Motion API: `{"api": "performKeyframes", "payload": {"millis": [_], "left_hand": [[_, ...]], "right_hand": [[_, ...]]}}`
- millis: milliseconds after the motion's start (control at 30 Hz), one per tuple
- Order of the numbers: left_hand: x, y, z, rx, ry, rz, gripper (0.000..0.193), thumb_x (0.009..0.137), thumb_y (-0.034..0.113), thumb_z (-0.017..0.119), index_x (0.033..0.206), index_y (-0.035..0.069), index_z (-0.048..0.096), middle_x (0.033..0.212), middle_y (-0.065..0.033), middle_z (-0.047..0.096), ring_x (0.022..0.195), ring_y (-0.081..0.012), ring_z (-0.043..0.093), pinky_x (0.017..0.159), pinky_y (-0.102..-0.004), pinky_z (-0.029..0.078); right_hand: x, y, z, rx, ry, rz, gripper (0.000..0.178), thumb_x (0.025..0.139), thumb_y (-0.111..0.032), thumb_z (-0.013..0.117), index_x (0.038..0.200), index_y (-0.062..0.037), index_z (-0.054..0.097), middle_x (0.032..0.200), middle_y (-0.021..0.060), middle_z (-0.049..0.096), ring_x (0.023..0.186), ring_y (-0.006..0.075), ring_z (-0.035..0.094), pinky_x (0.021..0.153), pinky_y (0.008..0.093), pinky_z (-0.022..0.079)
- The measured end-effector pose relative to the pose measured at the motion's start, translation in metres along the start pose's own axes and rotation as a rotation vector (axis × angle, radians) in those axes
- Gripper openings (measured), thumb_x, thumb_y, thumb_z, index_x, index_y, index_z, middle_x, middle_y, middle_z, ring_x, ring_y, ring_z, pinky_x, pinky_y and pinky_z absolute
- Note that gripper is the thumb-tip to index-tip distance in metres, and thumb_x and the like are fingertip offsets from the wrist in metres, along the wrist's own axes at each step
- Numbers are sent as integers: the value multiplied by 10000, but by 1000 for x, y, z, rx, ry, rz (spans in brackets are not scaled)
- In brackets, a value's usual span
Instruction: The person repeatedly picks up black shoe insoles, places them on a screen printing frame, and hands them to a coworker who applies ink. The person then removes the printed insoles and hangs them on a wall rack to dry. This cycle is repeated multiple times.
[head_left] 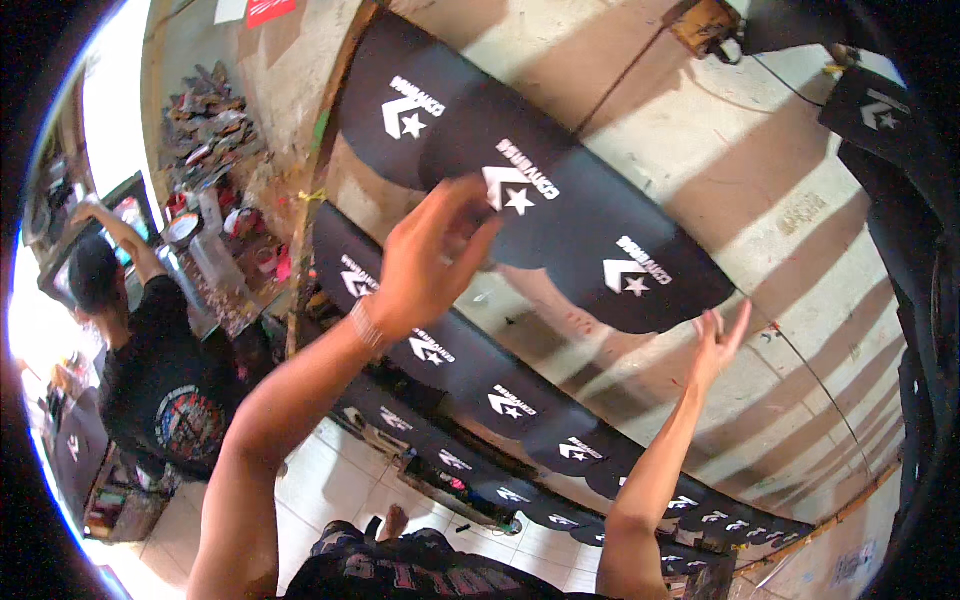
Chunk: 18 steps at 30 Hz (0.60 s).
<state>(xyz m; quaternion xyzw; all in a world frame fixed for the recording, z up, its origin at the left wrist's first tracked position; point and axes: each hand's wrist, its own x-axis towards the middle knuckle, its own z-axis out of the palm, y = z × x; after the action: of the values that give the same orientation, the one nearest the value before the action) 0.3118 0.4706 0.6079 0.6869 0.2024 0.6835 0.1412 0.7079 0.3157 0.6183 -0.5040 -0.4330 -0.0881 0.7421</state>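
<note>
Align panels along the cord with left hand half-curled (impossible to tell if gripping) and right hand spread.

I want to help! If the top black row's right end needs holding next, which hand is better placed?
Probably the right hand: its fingers are beside that end of the black row. The left hand is farther away, near the middle star.

Black shirt, pale wrist bracelet
</note>
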Motion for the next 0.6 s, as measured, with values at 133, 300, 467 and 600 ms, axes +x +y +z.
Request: {"api": "performKeyframes", "payload": {"millis": [133, 300, 467, 600], "left_hand": [[-208, -51, -128, 246, -73, -485, 267, 829, 37, 660, 1084, 42, 583, 928, -91, 639, 667, -203, 595, 632, -294, 493], [-595, 37, -356, 979, -447, -1420, 463, 809, 199, 636, 1186, -42, 518, 1046, -268, 637, 935, -446, 614, 823, -467, 505], [-801, 276, -520, 635, 1084, -2424, 283, 840, 137, 500, 1049, -39, 572, 924, -155, 636, 746, -257, 634, 565, -382, 495], [-832, 374, -576, 670, 1724, -1971, 247, 861, 185, 526, 1005, -9, 577, 816, -65, 603, 663, -199, 604, 497, -335, 455]], "right_hand": [[-90, 19, -3, -87, 358, -6, 468, 921, -55, 577, 1352, -9, 400, 1036, 163, 615, 919, 244, 629, 812, 339, 536], [-373, 40, 100, 33, -463, 589, 257, 912, -160, 538, 1122, -14, 549, 821, 124, 640, 634, 166, 604, 542, 271, 502], [-668, -7, 173, -107, -2142, 627, 472, 839, -228, 680, 1245, -16, 566, 1014, 140, 696, 842, 215, 678, 770, 331, 526], [-815, -68, 218, -77, -2467, 321, 446, 816, -260, 714, 1167, -5, 614, 935, 168, 703, 841, 213, 688, 742, 341, 522]]}}
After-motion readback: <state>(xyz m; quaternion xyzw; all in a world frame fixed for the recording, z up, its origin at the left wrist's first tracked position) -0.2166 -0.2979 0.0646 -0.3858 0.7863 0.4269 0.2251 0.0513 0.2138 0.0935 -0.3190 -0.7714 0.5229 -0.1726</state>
